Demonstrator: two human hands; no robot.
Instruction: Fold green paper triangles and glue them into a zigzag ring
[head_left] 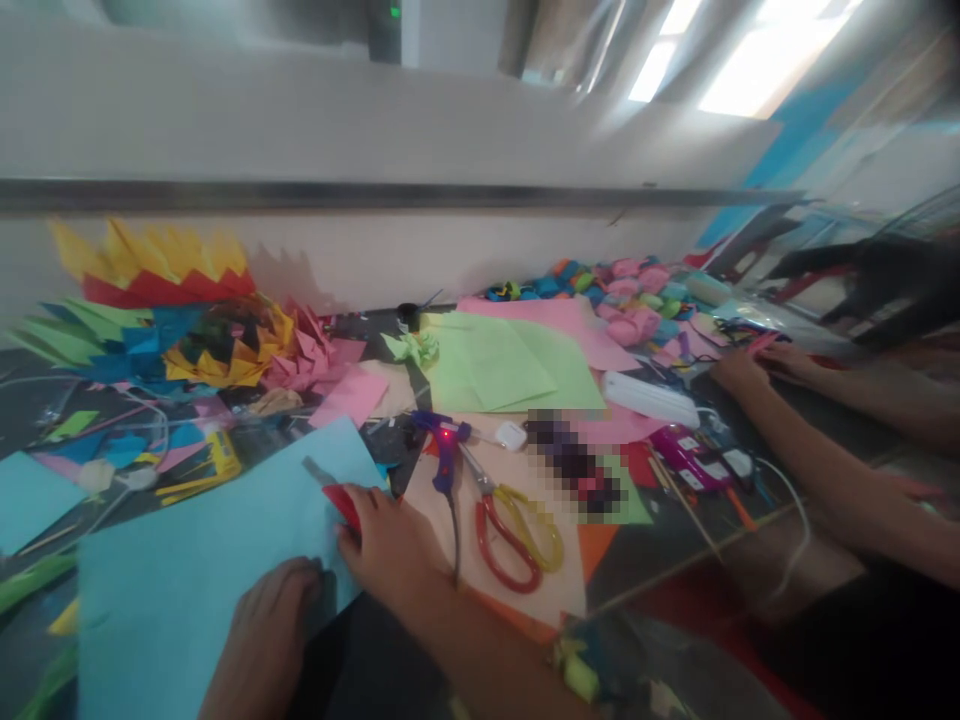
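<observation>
A large light-blue sheet of paper point(172, 570) lies on the table in front of me. My right hand point(386, 545) is closed around the red handle of a utility knife point(343, 503), whose grey blade points up and left over the sheet. Near the sheet's lower right edge, my left hand point(274, 610) rests on the paper with its fingers down flat, holding nothing. Just right of my right hand lie a blue glue gun point(444, 450) with a red light and scissors point(517, 535) with red and yellow handles.
Folded-paper pieces point(217, 345) stand at the back left. Green sheets point(510, 365) and a pile of colourful folded pieces point(607, 295) lie toward the wall. A white power strip point(651, 400) sits to the right, near another person's arms point(810, 450).
</observation>
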